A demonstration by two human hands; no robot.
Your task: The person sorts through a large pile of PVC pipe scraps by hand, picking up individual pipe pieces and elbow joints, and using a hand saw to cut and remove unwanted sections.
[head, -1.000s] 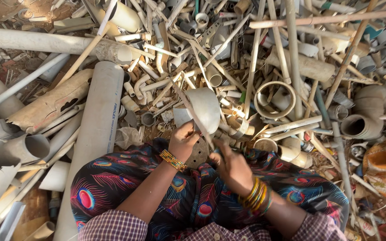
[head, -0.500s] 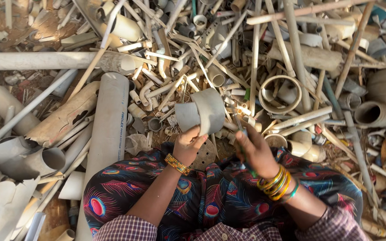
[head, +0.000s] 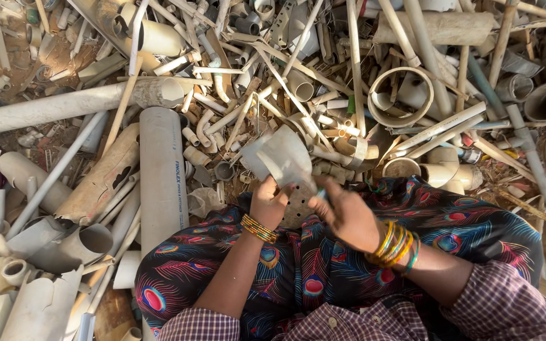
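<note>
Broken grey pipe piece [head: 284, 159] sits just above your lap, clamped in your left hand [head: 268, 203]; your right hand [head: 347, 215] closes on its lower edge beside a perforated disc [head: 298, 205]. Scrap plastic pipes [head: 162, 170] lie heaped all around.

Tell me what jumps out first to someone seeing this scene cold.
The huge heap of pale plastic pipe scrap fills the ground ahead and to both sides. At the centre, the left hand holds up a grey pipe fitting while the right hand, blurred, is at its lower edge. Below, bright bangles and a peacock-feather print cloth over the lap stand out.
</note>
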